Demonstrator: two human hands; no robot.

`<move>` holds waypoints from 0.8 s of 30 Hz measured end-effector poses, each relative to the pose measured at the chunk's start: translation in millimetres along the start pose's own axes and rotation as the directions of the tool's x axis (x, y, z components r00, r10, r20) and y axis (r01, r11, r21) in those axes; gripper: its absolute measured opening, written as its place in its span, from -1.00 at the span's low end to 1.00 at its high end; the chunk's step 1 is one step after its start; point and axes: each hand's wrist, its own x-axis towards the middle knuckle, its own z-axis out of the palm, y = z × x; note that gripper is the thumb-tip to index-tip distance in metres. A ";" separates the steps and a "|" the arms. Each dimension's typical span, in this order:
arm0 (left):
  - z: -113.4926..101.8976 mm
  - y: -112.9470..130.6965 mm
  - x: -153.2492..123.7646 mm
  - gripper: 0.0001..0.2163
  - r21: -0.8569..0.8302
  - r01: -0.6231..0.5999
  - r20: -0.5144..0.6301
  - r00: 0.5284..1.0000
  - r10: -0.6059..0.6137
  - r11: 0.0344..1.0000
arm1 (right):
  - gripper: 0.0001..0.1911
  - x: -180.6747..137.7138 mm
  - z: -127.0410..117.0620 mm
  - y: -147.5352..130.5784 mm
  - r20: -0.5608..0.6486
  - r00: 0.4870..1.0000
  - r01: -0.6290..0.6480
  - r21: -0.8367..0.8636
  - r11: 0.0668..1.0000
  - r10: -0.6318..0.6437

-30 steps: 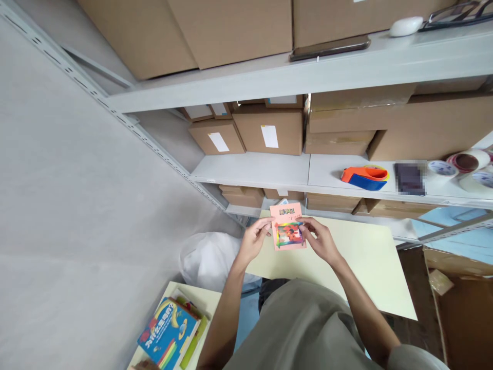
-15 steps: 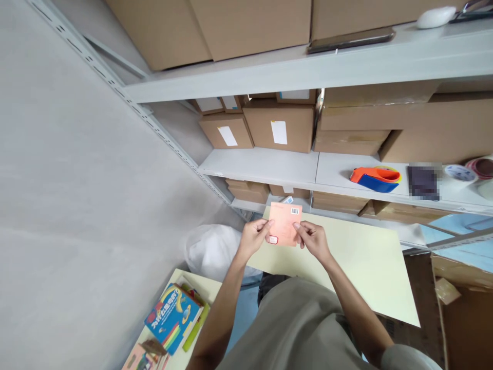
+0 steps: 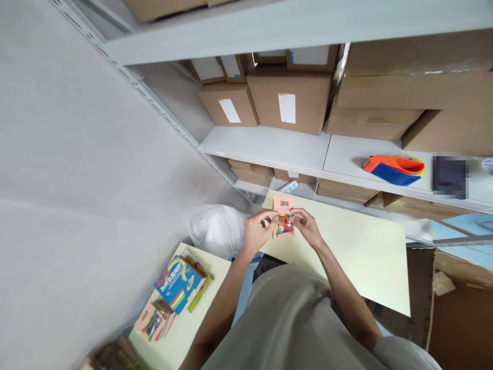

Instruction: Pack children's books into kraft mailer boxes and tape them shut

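I hold a small pink booklet (image 3: pixel 284 218) with a colourful picture on its front, above the far left corner of a pale yellow table (image 3: pixel 358 257). My left hand (image 3: pixel 257 233) pinches its left edge and my right hand (image 3: pixel 306 228) pinches its right edge. Both hands are closed on it, and the picture side faces me.
A lower pale table (image 3: pixel 185 329) at my left carries a blue children's book (image 3: pixel 177 283) and a pile of pink booklets (image 3: pixel 154 321). A white bag (image 3: pixel 217 228) lies behind it. The grey shelves ahead hold cardboard boxes (image 3: pixel 288 100) and an orange-blue tape dispenser (image 3: pixel 393 169).
The booklet has been turned over: half a second ago its plain back with a barcode faced me, now the picture side does. My view has tipped downward.
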 end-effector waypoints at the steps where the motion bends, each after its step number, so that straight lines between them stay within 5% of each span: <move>1: 7.9 -1.4 -3.3 -0.87 0.026 -0.038 -0.009 0.999 0.039 0.999 | -0.49 3.4 0.5 8.9 -0.016 1.000 0.000 0.021 1.000 0.000; 7: 44.6 -4.4 -19.1 -0.80 0.225 -0.152 0.088 0.987 0.135 0.963 | -0.57 11.3 8.5 50.8 -0.123 0.992 -0.031 0.071 0.997 0.039; 11: 49.7 -21.7 -13.7 -0.91 0.222 0.034 0.045 0.998 -0.045 0.975 | -0.50 12.8 2.3 73.7 -0.177 0.974 -0.120 0.111 0.987 0.138; 19: 56.4 -139.6 -15.4 -0.82 0.100 0.395 0.048 0.915 -0.401 0.913 | -0.45 5.7 -10.0 135.9 -0.273 0.909 -0.370 -0.176 0.912 0.316; 24: 55.6 -190.4 -12.9 -0.71 0.088 0.473 0.119 0.869 -0.481 0.876 | -0.45 11.3 4.2 154.2 -0.340 0.879 -0.440 -0.305 0.844 0.336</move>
